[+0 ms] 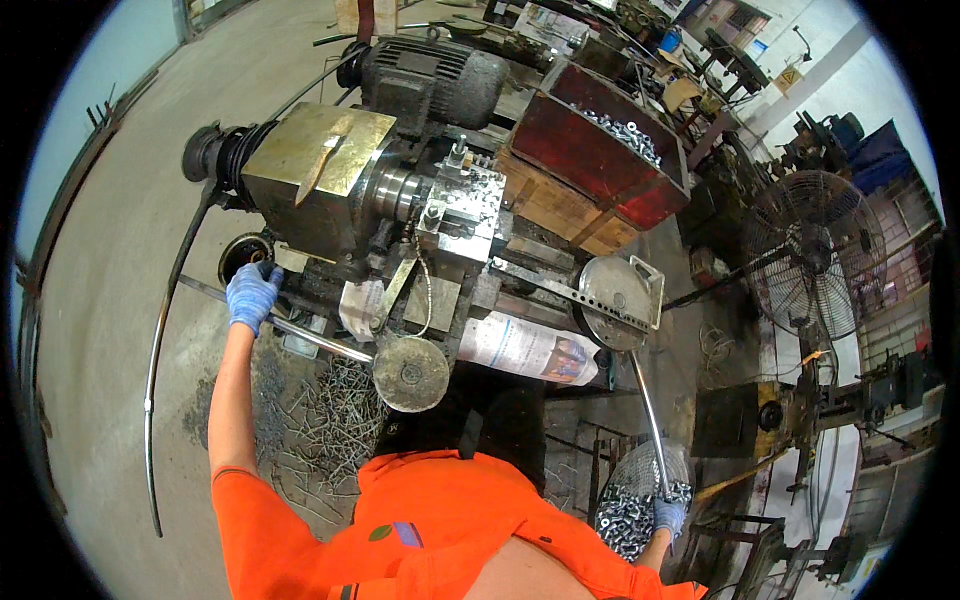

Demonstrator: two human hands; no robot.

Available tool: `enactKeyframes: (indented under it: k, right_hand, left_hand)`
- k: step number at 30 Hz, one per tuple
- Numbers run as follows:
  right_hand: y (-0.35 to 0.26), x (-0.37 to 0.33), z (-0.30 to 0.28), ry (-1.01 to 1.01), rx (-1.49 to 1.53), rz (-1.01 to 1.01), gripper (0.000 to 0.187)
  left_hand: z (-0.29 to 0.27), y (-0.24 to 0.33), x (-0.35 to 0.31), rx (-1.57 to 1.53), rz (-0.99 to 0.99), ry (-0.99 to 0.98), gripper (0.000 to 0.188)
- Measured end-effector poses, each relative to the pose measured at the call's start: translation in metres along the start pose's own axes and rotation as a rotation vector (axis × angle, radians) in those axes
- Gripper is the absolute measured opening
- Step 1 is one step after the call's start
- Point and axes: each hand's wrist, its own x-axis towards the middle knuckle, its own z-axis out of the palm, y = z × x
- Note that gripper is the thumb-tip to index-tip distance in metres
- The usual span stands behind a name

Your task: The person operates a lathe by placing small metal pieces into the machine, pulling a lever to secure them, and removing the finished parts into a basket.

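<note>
My left hand [252, 296], in a blue-white glove, is beside a dark round cup-shaped part [245, 256] at the machine's left. Its fingers are curled; a long metal bar [318, 341] passes at the palm, and what they grip is hidden. My right hand [670, 516], gloved alike, is closed at the lower end of a shiny lever rod [649, 410] that runs down from a round plate [612, 300]. Beneath that hand a mesh basket [655, 462] holds many small metal parts. Ahead, a spindle [397, 192] faces a metal fixture block [468, 212] strewn with chips.
A red bin [590, 150] of metal parts stands on a wooden crate [560, 205]. Behind the brass-topped headstock [290, 150], bearing a brush [318, 172], sits a motor [430, 82]. Metal scraps [325, 425] cover the floor at left; a large fan [815, 255] stands at right.
</note>
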Motion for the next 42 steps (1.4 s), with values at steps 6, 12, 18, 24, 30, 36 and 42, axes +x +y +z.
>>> enactKeyframes:
  k: [6,12,18,24,30,36,42]
  right_hand:
    - [-0.011,-0.014,-0.024,-0.202,0.027,0.038,0.079]
    - [-0.004,-0.009,-0.013,-0.157,0.017,-0.009,0.078]
    - [0.006,0.006,0.005,-0.143,-0.029,0.006,0.067]
    - [0.010,0.003,0.011,-0.082,0.002,-0.001,0.063]
    - [0.019,0.023,0.026,-0.130,-0.045,0.064,0.067]
    - [-0.031,0.011,0.034,0.105,0.090,-0.261,0.058]
    - [-0.110,0.018,0.011,0.145,-0.169,-0.335,0.054]
  left_hand:
    - [0.003,-0.004,0.001,-0.011,-0.001,-0.006,0.030]
    - [0.000,0.000,0.001,-0.018,-0.031,-0.035,0.030]
    - [0.003,-0.002,0.000,0.002,-0.014,0.029,0.028]
    - [0.000,0.000,-0.003,-0.005,-0.013,0.038,0.027]
    - [0.005,-0.001,-0.001,0.002,-0.005,0.031,0.028]
    - [0.014,-0.009,0.005,0.001,-0.012,-0.013,0.034]
    - [0.014,-0.006,-0.010,-0.081,-0.001,0.130,0.032]
